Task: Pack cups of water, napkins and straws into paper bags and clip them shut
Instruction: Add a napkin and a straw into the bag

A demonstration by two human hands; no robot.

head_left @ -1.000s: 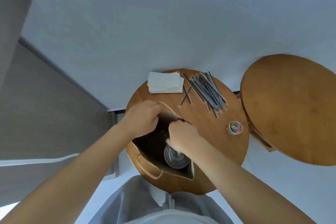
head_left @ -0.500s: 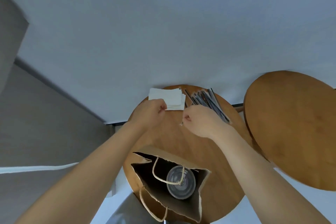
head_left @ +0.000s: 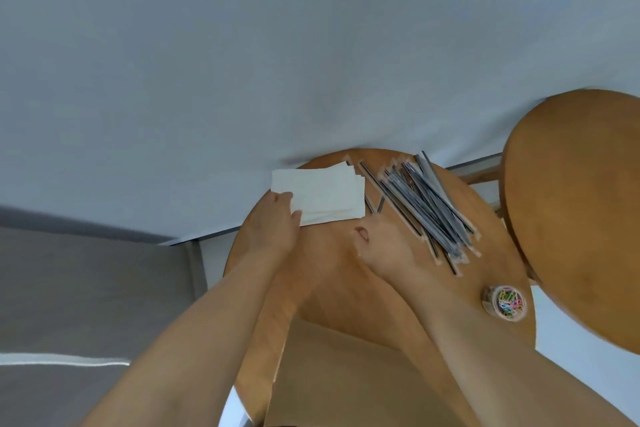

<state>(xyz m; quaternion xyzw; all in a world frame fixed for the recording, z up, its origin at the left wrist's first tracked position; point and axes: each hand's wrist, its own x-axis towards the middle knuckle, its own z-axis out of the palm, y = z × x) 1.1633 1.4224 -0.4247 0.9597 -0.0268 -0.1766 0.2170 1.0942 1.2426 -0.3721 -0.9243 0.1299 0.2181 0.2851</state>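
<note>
- The paper bag stands at the near edge of the round table, at about 6 o'clock. Only its tan side shows, so what it holds cannot be told from here, and no clip is seen on it.
- I judge the packing to be at its middle: napkin and straw look yet to go in, and the clipping comes after.
- The left hand is at the napkins, a white stack at about 11 o'clock on the table. Its fingertips lie on the stack's near left corner, and the thumb touches the near edge (whether one sheet is already pinched free I cannot tell).
- The right hand hangs over the middle of the table, fingers loosely bent, holding nothing that I can see.
- The straws, a loose heap in wrappers, lie just past that hand at about 1 o'clock.
- The tub of coloured clips sits at 3 o'clock, well apart from both hands.
</note>
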